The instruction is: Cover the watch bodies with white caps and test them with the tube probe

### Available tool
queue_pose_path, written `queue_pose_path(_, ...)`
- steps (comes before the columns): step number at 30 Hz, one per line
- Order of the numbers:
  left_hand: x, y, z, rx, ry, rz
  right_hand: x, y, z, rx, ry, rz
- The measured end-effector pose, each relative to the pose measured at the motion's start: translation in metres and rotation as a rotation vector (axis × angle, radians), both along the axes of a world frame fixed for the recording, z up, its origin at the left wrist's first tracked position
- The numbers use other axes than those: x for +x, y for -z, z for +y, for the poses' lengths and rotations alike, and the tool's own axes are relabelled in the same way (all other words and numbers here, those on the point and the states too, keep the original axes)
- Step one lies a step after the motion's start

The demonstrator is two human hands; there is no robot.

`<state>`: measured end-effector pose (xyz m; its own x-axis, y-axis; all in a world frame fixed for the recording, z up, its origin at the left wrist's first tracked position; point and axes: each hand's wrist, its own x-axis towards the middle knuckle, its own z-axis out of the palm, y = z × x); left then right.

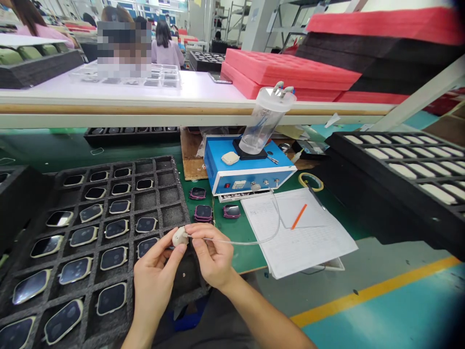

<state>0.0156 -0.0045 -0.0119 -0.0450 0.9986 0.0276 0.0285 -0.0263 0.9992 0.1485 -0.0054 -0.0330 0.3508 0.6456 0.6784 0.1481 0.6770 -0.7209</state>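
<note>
Beige watch casing (179, 237): pinching it in closed left hand (156, 274), before blue control box (250, 169). Holding clear tube (247, 243) to it, right hand (215, 257) pinched shut.

Hands (154, 276): two
Held cream piece (179, 236): one
Clear tube (250, 243): one
Blue box (250, 164): one
Pale-rimmed watches (114, 257): perhaps twenty

No readable text here!
Faint print on the near-right sheets (312, 247) (far too small) can't be read.
</note>
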Motion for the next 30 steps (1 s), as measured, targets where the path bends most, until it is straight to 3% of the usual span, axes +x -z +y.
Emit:
queue_pose_path(4, 0.000, 0.000, 0.000, 0.070, 0.012, 0.082, 0.002, 0.003, -0.001, 0.015, -0.017, 0.006)
queue_pose_path(8, -0.011, -0.014, -0.010, 0.308, 0.090, 0.435, 0.004, 0.011, -0.008, 0.021, 0.045, 0.135)
queue_pose_path(10, -0.019, -0.024, -0.017, 0.365, 0.246, 0.678, 0.003, 0.015, -0.011, 0.012, 0.088, 0.227)
queue_pose_path(12, -0.025, -0.033, -0.024, 0.353, 0.494, 0.876, 0.003, 0.017, -0.012, 0.002, 0.108, 0.270)
queue_pose_path(14, -0.027, -0.038, -0.030, 0.330, 0.699, 1.006, 0.002, 0.017, -0.013, 0.000, 0.108, 0.266)
queue_pose_path(15, -0.028, -0.038, -0.033, 0.335, 0.742, 1.052, 0.002, 0.017, -0.014, 0.000, 0.109, 0.259)
queue_pose_path(18, -0.029, -0.035, -0.034, 0.443, 0.625, 1.078, 0.002, 0.015, -0.015, -0.016, 0.137, 0.243)
queue_pose_path(21, -0.025, -0.034, -0.017, 0.570, 0.469, 1.129, 0.002, 0.015, -0.016, -0.078, 0.156, 0.229)
queue_pose_path(26, -0.013, -0.040, 0.023, 0.521, 0.605, 1.385, 0.003, 0.017, -0.016, -0.090, 0.150, 0.185)
queue_pose_path(28, -0.011, -0.039, 0.027, 0.484, 0.544, 1.315, 0.004, 0.019, -0.015, -0.065, 0.138, 0.151)
queue_pose_path(30, -0.011, -0.034, 0.023, 0.397, 0.412, 1.079, 0.004, 0.022, -0.015, -0.052, 0.123, 0.098)
